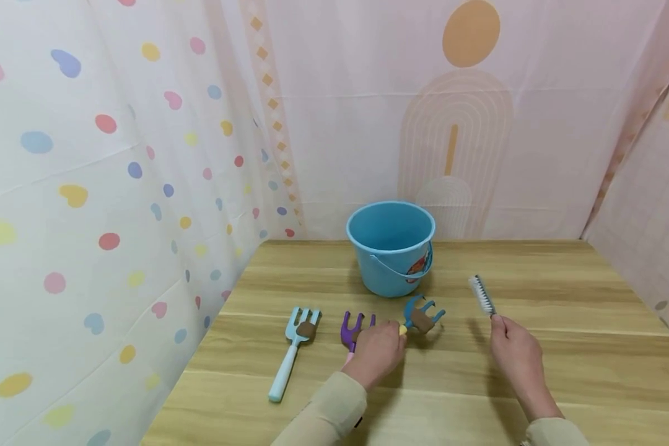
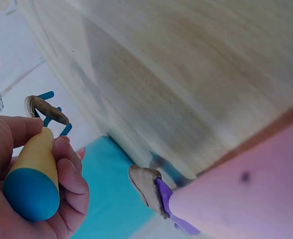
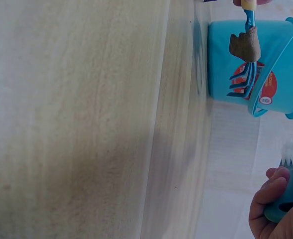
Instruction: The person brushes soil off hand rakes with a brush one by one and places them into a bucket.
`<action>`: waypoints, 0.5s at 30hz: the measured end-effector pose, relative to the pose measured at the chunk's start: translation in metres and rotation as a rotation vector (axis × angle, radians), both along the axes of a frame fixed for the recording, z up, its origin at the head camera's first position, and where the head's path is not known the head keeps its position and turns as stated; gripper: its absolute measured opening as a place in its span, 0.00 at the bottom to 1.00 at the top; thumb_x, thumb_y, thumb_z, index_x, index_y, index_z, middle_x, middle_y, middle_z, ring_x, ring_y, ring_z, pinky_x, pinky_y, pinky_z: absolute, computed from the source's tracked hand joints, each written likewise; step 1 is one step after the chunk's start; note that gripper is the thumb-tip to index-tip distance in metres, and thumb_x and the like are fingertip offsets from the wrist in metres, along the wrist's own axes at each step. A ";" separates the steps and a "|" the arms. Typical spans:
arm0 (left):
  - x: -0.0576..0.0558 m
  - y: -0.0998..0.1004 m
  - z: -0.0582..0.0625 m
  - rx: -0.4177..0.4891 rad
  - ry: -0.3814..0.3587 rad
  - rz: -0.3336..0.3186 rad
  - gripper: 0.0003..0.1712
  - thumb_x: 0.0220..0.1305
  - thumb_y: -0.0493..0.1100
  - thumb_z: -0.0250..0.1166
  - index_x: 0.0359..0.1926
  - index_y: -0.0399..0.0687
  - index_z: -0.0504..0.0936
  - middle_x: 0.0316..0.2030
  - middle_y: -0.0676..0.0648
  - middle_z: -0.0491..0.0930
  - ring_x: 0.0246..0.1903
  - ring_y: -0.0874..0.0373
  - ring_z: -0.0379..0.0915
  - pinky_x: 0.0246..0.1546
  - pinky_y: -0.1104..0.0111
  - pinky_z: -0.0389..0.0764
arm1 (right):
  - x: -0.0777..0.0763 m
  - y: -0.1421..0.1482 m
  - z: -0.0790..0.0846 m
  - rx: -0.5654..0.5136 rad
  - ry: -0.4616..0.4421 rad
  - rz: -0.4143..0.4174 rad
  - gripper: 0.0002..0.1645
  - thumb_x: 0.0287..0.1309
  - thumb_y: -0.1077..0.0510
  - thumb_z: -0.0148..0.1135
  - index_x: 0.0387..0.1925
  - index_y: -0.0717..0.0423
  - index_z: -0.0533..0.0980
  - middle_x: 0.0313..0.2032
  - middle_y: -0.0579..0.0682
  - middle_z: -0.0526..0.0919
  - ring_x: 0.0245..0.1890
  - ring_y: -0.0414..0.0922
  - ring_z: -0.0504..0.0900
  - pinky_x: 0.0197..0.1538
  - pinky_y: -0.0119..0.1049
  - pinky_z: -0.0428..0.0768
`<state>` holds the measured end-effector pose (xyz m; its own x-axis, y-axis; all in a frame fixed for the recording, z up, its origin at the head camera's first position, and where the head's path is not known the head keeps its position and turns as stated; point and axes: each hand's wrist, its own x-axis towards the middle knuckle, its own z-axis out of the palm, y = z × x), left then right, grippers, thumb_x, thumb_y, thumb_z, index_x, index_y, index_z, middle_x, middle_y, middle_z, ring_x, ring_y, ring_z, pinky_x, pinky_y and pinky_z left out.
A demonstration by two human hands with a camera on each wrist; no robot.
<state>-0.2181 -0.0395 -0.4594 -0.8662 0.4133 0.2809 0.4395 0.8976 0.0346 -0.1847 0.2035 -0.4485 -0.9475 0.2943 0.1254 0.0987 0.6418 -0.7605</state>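
My left hand (image 1: 378,350) grips the yellow handle (image 2: 42,152) of a small blue hand rake (image 1: 409,311), with the handle's blue end cap facing the left wrist camera. A brown clump (image 1: 422,321) clings to the rake's head, which is held up over the table in front of the bucket. In my right hand (image 1: 517,354) is a brush (image 1: 482,296) with white bristles, held by its teal handle (image 3: 282,196) and pointing away from me. Partly hidden behind the left hand lies a purple rake (image 1: 347,337) with a pink handle (image 2: 251,174) and a brown clump (image 2: 145,185).
A light blue fork (image 1: 283,373) lies at the left of the wooden table (image 1: 591,322), a brown clump (image 1: 305,329) on its tines. Toward the back stands a blue bucket (image 1: 387,275), its handle hanging down in front. Patterned curtains (image 1: 334,124) surround the table.
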 end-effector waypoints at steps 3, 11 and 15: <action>0.001 -0.002 0.000 -0.007 0.022 -0.005 0.14 0.68 0.48 0.63 0.28 0.47 0.74 0.22 0.50 0.70 0.19 0.57 0.71 0.15 0.66 0.69 | 0.001 0.000 0.000 0.019 -0.009 0.026 0.30 0.77 0.45 0.36 0.31 0.62 0.74 0.19 0.51 0.67 0.20 0.47 0.66 0.25 0.40 0.65; -0.003 -0.005 0.001 0.018 0.063 -0.004 0.12 0.70 0.49 0.61 0.31 0.49 0.74 0.19 0.51 0.75 0.20 0.57 0.75 0.15 0.67 0.68 | -0.001 -0.007 0.001 0.091 0.063 0.094 0.26 0.75 0.51 0.47 0.56 0.70 0.76 0.29 0.55 0.79 0.25 0.48 0.72 0.29 0.41 0.69; -0.006 -0.006 0.004 0.021 0.037 0.009 0.13 0.70 0.50 0.59 0.31 0.48 0.74 0.19 0.50 0.75 0.20 0.56 0.75 0.16 0.66 0.69 | -0.001 -0.011 0.002 0.140 0.125 0.122 0.26 0.74 0.52 0.50 0.56 0.72 0.75 0.30 0.57 0.79 0.24 0.48 0.72 0.27 0.41 0.69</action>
